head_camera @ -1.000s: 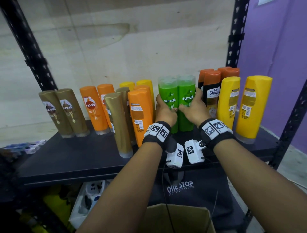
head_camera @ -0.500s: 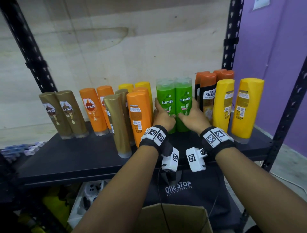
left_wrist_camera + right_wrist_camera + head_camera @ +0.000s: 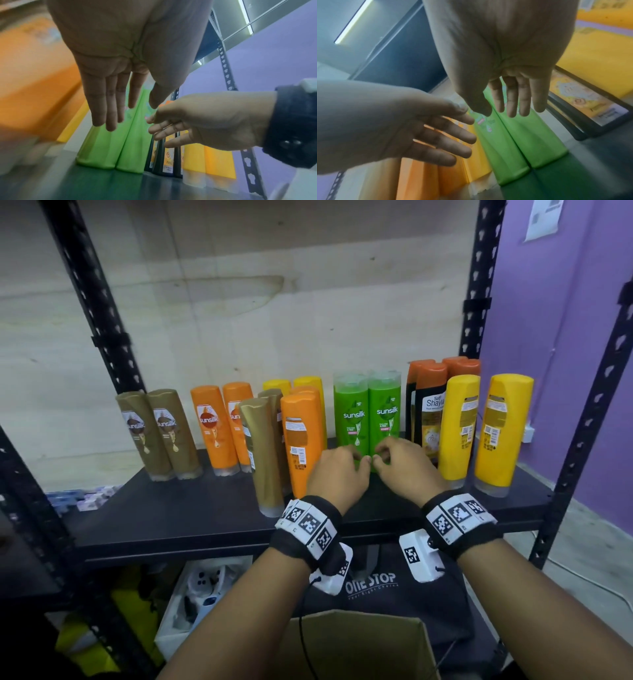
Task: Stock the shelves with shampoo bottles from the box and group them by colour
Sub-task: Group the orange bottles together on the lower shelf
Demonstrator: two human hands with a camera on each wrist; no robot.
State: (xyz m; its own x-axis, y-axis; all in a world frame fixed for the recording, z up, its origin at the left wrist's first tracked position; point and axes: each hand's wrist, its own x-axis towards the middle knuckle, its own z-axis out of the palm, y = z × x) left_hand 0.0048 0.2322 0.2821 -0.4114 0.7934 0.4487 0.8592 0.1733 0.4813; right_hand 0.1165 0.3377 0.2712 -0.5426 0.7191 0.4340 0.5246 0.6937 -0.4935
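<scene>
Two green shampoo bottles (image 3: 368,412) stand upright side by side in the middle of the black shelf (image 3: 171,511), seen from low down as a green pair (image 3: 113,148) (image 3: 522,146). My left hand (image 3: 337,472) and right hand (image 3: 406,465) hover just in front of them, fingers straight and relaxed, holding nothing. The wrist views show the left hand's fingers (image 3: 106,108) and the right hand's fingers (image 3: 517,100) clear of the bottles. Brown bottles (image 3: 157,433), orange bottles (image 3: 219,426) and yellow bottles (image 3: 486,429) share the shelf.
A gold bottle (image 3: 263,453) and an orange bottle (image 3: 301,440) stand forward, left of my left hand. Black bottles with orange caps (image 3: 428,412) stand right of the green pair. The cardboard box (image 3: 356,645) sits below, between my arms. Black uprights (image 3: 476,302) frame the shelf.
Both hands have let go of the two green bottles and drawn back toward me, fingers now straight. The green bottles stay standing together.
</scene>
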